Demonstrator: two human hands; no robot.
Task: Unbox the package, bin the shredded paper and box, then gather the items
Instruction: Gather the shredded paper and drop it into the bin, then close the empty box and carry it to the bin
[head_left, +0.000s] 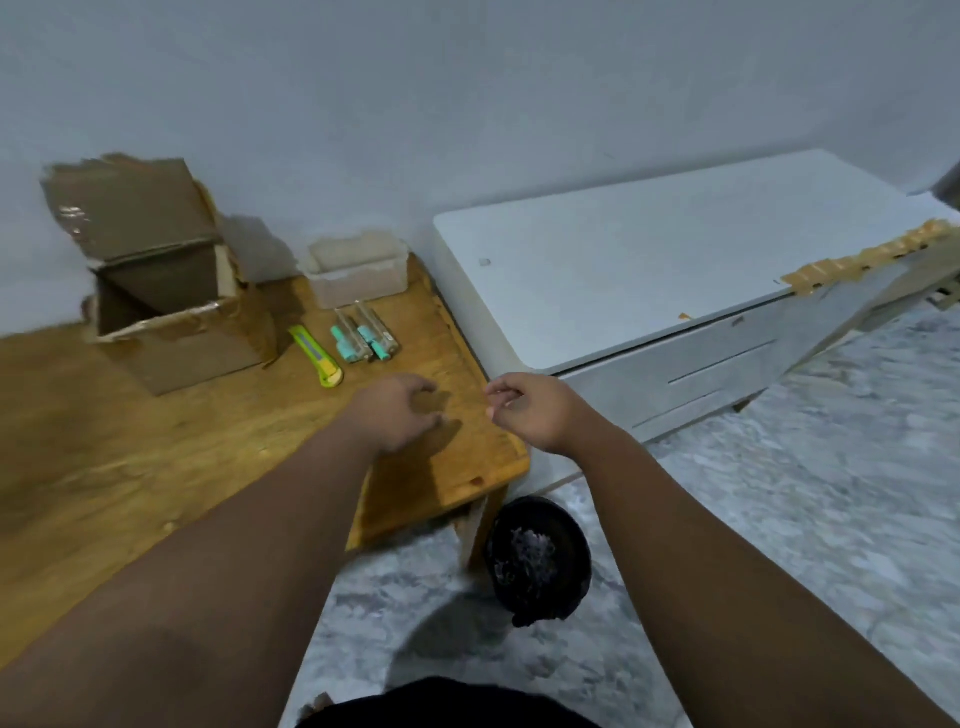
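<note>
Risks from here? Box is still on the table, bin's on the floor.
1. The cardboard box looks wider than the black bin, which already holds shredded paper; it may jam or tip the bin unless flattened.
2. The utility knife lies right beside the teal items; blade state is unclear, so gathering them carelessly risks a cut.

Table (156, 467): wood, visible grain, smooth with a low sheen. Cardboard box (182, 322): brown, matt, edges torn rough; glossy tape strip (72, 218) on its flap. Utility knife (316, 356): green and yellow plastic. Storage container (358, 270): translucent frosted plastic. Cabinet (649, 260): white, smooth, matt. Bin (537, 561): black, slightly glossy, holding crinkled shredded paper (524, 551). Floor (831, 493): grey, mottled, stone-like.
</note>
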